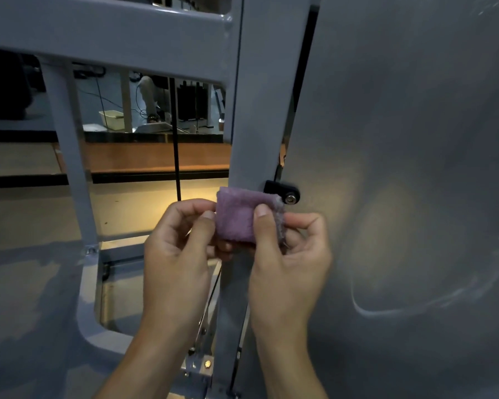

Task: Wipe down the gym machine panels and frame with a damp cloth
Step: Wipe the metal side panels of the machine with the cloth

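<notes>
A small folded purple cloth (235, 216) is held up in front of the grey upright post (257, 116) of the gym machine. My left hand (179, 254) pinches its left edge between thumb and fingers. My right hand (285, 260) grips its right side, thumb on the front face and fingers curled behind. The cloth sits just below and left of a black bracket with a bolt (284, 192) that joins the post to the large grey side panel (409, 168).
A grey crossbar (107, 36) and a slanted strut (72, 156) frame an opening with a black cable (175, 139) running down it. Behind are a wooden ledge (156, 156), a white tray (113, 118) and a person's leg. The base frame (92, 298) lies below.
</notes>
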Available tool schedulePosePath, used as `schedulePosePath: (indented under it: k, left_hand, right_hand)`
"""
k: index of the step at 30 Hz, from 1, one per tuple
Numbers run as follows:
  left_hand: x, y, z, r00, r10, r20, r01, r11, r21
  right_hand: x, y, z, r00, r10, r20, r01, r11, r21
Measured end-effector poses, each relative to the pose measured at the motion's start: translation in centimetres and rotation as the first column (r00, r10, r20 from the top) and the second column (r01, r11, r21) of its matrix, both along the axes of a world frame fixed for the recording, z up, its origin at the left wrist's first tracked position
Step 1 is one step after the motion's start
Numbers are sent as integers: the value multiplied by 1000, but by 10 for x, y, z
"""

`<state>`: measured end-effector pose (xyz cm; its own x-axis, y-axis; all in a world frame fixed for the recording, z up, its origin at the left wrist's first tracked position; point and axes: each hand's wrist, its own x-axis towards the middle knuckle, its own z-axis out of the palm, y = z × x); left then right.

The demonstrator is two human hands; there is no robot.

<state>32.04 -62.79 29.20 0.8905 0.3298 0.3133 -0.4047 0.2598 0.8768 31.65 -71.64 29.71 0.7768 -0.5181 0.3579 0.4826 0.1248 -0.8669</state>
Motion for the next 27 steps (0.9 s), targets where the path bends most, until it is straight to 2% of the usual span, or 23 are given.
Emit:
schedulePosePath:
  k: [5, 11, 15, 19, 21, 24, 27]
  left_hand:
    - [2, 3, 0, 1000, -23, 2, 23, 999, 23]
    - [2, 4, -1, 1000, -6, 13, 6, 999, 48]
    - [3, 7, -3, 1000, -6, 8, 6, 998, 59]
    - [4, 7, -8, 1000, -13, -1, 13, 995, 96]
    - [4, 10, -8, 1000, 2, -15, 0, 992, 124]
    - [7, 16, -8, 999, 33, -35, -29, 993, 113]
    - [5, 16, -6, 999, 11, -39, -6, 994, 113]
  right_hand:
    - [-4, -18, -2, 997, -78, 1, 77, 991, 112]
    - [1, -7, -1, 1000, -19, -3, 19, 1000, 18]
    - [0, -13, -1, 999, -31, 18, 28, 993, 114]
    - [-1, 1, 4, 994, 110, 4, -110, 994, 8]
    - [-9, -3, 7, 992, 122, -21, -123, 990, -71]
    - [-20, -24, 27, 996, -63, 63, 78, 956, -283]
    - [-14, -47, 54, 953, -205, 225, 288, 843, -453]
